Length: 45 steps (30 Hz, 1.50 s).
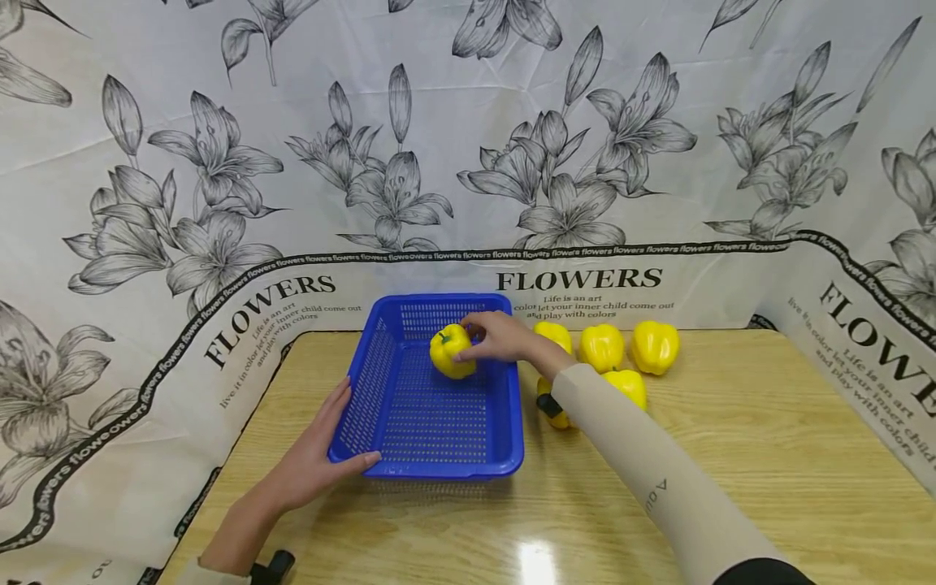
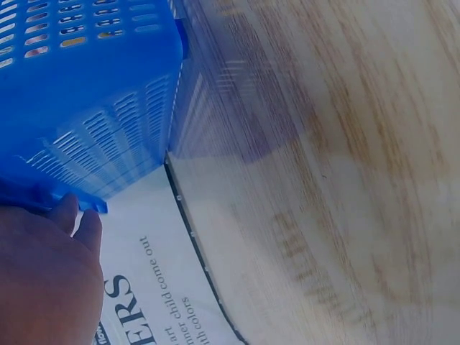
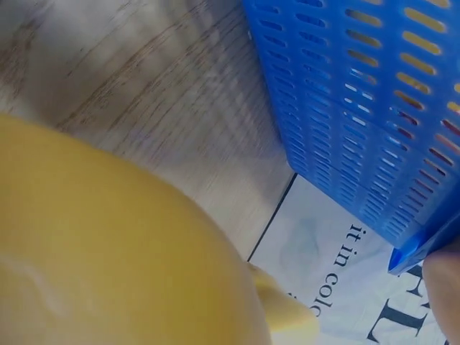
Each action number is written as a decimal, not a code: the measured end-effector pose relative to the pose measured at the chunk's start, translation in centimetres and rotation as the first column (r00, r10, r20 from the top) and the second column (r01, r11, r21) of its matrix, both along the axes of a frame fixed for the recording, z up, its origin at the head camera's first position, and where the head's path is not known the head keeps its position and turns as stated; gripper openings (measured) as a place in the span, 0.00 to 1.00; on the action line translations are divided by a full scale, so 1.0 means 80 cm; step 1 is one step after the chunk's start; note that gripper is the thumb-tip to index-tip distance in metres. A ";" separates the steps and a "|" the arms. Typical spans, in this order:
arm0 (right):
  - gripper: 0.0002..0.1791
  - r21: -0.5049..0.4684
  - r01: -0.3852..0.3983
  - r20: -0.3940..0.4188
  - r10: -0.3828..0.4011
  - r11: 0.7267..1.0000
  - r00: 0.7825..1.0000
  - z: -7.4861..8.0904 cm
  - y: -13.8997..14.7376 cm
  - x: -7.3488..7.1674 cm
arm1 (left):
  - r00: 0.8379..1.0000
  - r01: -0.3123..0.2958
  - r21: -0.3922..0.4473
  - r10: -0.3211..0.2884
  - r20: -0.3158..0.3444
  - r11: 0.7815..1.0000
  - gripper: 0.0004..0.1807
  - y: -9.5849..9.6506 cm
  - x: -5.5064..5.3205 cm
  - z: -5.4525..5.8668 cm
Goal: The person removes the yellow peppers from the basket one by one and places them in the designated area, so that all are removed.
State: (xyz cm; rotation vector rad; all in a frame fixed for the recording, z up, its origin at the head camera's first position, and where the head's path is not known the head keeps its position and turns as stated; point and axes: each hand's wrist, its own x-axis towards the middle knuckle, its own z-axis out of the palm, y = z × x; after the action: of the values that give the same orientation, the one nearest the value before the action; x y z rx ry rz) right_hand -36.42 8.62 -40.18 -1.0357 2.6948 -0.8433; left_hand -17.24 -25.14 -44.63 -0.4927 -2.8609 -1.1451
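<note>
A yellow bell pepper (image 1: pixel 452 353), stem facing front, is held by my right hand (image 1: pixel 497 336) over the back part of a blue perforated plastic basket (image 1: pixel 431 469). Thumb and fingers pinch it from its right side. My left hand (image 1: pixel 310 455) grips the basket's front left corner, thumb over the front rim and fingers along the left side. In the left wrist view, fingertips (image 2: pixel 88 230) lie right at the basket's rim. The right wrist view shows part of the right hand (image 3: pixel 442 287) by the rim, and a big yellow pepper (image 3: pixel 115 251) close to the camera.
Several more yellow bell peppers (image 1: pixel 655 347) stand on the wooden table (image 1: pixel 768 439) right of the basket, some partly behind my right forearm. A white cloth (image 1: pixel 439 162) with printed flowers hangs behind the table and along its sides.
</note>
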 end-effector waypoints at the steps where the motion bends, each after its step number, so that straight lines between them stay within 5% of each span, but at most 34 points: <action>1: 0.39 -0.015 0.006 0.010 -0.005 1.000 1.000 0.000 0.001 0.000 | 1.000 0.000 -0.001 0.000 0.001 1.000 0.60 0.000 0.000 0.000; 9: 0.41 -0.123 0.044 0.113 -0.030 0.991 0.993 0.002 0.008 0.003 | 1.000 0.008 -0.013 -0.008 -0.001 1.000 0.60 0.002 0.000 -0.001; 14: 0.38 -0.240 0.120 0.208 -0.070 0.963 0.976 0.008 0.016 -0.001 | 1.000 0.011 -0.014 -0.011 -0.002 1.000 0.60 0.003 -0.002 0.000; 22: 0.35 -0.429 0.238 0.349 -0.083 0.872 0.934 0.027 0.033 0.002 | 1.000 0.025 -0.006 -0.025 -0.015 1.000 0.59 0.004 -0.004 -0.001; 29: 0.37 -0.509 0.322 0.448 -0.074 0.798 0.891 0.049 0.048 0.023 | 1.000 0.024 -0.007 -0.024 -0.013 1.000 0.59 0.001 -0.004 -0.001; 34: 0.39 -0.501 0.338 0.455 -0.089 0.797 0.886 0.061 0.059 0.040 | 1.000 0.016 -0.001 -0.016 -0.008 1.000 0.60 0.000 -0.001 0.000; 45: 0.43 -0.414 0.345 0.438 -0.148 0.843 0.887 0.061 0.091 0.070 | 0.999 0.028 -0.008 -0.028 -0.034 1.000 0.60 -0.002 0.000 0.000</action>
State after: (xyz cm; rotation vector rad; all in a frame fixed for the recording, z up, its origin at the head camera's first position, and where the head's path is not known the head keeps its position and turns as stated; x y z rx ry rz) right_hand -30.82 15.93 -35.33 -0.4866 2.3449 -1.6422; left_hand -17.25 -25.28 -44.61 -0.5490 -2.8394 -1.1198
